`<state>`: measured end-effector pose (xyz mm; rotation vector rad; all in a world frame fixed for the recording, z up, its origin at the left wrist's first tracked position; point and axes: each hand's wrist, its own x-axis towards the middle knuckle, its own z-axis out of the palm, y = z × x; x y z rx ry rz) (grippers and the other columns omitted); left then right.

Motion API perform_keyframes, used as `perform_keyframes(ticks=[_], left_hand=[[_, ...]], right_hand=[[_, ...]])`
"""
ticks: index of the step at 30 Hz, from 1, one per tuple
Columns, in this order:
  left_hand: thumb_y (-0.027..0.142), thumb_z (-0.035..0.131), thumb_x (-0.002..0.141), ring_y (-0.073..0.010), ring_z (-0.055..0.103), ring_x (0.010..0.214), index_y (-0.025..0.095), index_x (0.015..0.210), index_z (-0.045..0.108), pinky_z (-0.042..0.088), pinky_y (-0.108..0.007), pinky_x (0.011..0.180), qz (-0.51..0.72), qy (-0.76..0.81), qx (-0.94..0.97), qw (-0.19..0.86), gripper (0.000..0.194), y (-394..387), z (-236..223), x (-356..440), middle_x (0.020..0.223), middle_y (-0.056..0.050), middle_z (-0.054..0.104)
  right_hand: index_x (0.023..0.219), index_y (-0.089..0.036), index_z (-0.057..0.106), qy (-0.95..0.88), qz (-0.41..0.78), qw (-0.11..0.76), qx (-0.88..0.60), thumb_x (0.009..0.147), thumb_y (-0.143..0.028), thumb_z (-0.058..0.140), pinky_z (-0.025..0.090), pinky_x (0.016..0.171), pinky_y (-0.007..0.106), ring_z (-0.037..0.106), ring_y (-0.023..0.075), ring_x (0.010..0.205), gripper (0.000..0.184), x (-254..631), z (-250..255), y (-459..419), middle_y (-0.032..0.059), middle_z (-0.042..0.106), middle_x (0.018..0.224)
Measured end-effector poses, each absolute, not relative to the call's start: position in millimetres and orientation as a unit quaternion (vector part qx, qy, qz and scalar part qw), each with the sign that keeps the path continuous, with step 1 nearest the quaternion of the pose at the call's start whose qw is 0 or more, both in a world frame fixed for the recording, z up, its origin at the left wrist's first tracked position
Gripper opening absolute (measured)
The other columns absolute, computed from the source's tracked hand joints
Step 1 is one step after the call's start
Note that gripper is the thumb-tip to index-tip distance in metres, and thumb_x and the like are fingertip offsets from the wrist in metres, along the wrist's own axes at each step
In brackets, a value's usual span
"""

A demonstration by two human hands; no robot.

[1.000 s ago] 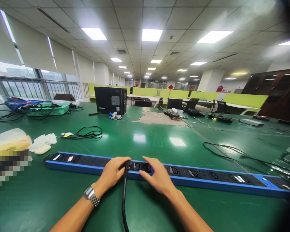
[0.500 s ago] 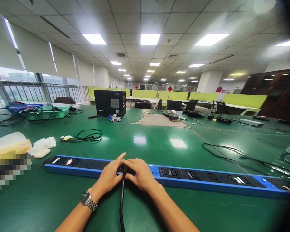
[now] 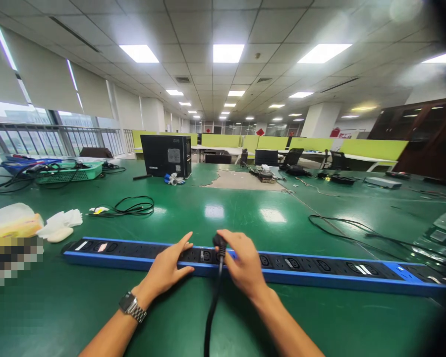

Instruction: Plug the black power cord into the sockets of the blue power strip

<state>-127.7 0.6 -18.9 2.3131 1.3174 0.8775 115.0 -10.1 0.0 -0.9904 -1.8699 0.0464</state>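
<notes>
A long blue and black power strip [image 3: 301, 270] lies across the green table [image 3: 223, 208] in front of me. My left hand [image 3: 167, 267], with a metal watch on the wrist, rests on the strip with fingers spread and thumb raised. My right hand [image 3: 243, 263] is closed around a black plug [image 3: 219, 243] and holds it just above the strip's sockets. The plug's black cable [image 3: 211, 312] runs down toward me between my forearms.
A coiled black cable [image 3: 134, 206] and white tissues [image 3: 61, 220] lie at the left, by a plastic bag [image 3: 11, 220]. A black computer case [image 3: 165, 155] and a green basket [image 3: 69, 171] stand further back. Another black cable [image 3: 349, 230] runs at the right.
My right hand has taken the plug from the left hand and lifted it out to the right, above the strip. The left hand has opened and now lies flat on the strip.
</notes>
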Motion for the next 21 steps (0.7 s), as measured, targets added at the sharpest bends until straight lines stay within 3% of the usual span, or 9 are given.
perform_keyframes(ticks=[3,5,10,18,21], left_hand=[[0.019,0.071,0.075,-0.0243,0.055,0.123,0.032,0.150,0.023,0.042,-0.042,0.105,0.306,0.474,0.808,0.171,0.090,-1,-15,-126,0.132,-0.006,0.061],[0.019,0.072,0.075,-0.0243,0.055,0.123,0.031,0.148,0.027,0.041,-0.042,0.106,0.307,0.475,0.808,0.167,0.087,-2,-15,-125,0.132,-0.005,0.061],[0.021,0.071,0.075,-0.0248,0.056,0.122,0.030,0.144,0.037,0.042,-0.042,0.105,0.310,0.470,0.813,0.150,0.077,-1,-16,-124,0.132,-0.005,0.061],[0.031,0.063,0.083,-0.0264,0.056,0.120,0.022,0.133,0.051,0.044,-0.044,0.104,0.342,0.462,0.811,0.111,0.052,-5,-16,-115,0.132,-0.009,0.060],[0.028,0.062,0.084,-0.0250,0.056,0.119,0.021,0.130,0.053,0.044,-0.042,0.104,0.352,0.417,0.831,0.109,0.048,-10,-12,-91,0.130,-0.009,0.061]], right_hand=[[0.116,-0.023,0.064,-0.730,0.085,0.488,-0.471,0.087,-0.032,0.055,0.051,0.080,0.036,0.064,0.0215,0.088,0.033,164,-16,-11,0.0064,0.071,0.098],[0.117,-0.021,0.064,-0.707,0.115,0.489,-0.498,0.087,-0.037,0.056,0.052,0.078,0.035,0.066,0.0210,0.086,0.035,185,-25,-10,0.0073,0.070,0.098],[0.120,-0.023,0.063,-0.739,0.095,0.457,-0.486,0.089,-0.037,0.055,0.050,0.085,0.037,0.065,0.0213,0.093,0.035,183,-30,-8,0.0071,0.071,0.101],[0.121,-0.028,0.061,-0.815,0.040,0.327,-0.476,0.089,-0.025,0.053,0.042,0.095,0.046,0.061,0.0207,0.094,0.033,167,-18,-13,0.0053,0.070,0.104],[0.131,-0.030,0.053,-0.815,0.050,0.314,-0.485,0.085,-0.029,0.059,0.039,0.099,0.049,0.060,0.0220,0.099,0.047,170,-20,-16,0.0054,0.069,0.108]])
